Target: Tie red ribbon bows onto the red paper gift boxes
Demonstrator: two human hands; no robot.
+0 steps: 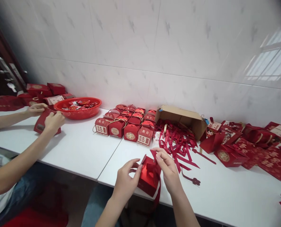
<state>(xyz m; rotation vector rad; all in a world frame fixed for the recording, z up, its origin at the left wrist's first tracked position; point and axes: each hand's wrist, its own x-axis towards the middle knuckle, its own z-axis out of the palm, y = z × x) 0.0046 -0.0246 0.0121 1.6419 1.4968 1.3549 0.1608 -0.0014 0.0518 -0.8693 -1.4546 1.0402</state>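
Holding the red box (148, 180) upright, flaps up, in both hands (126, 183) (169, 171).

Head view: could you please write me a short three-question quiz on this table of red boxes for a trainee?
1. True or false: the left hand and the right hand both grip the small red box.
2. What lies spilled in front of the open cardboard box? A) scissors B) red ribbons C) green cups
3. Whose hands are nearest the red basin?

Key: 1 true; 2 B; 3 the co-worker's hands, at the left of the table.
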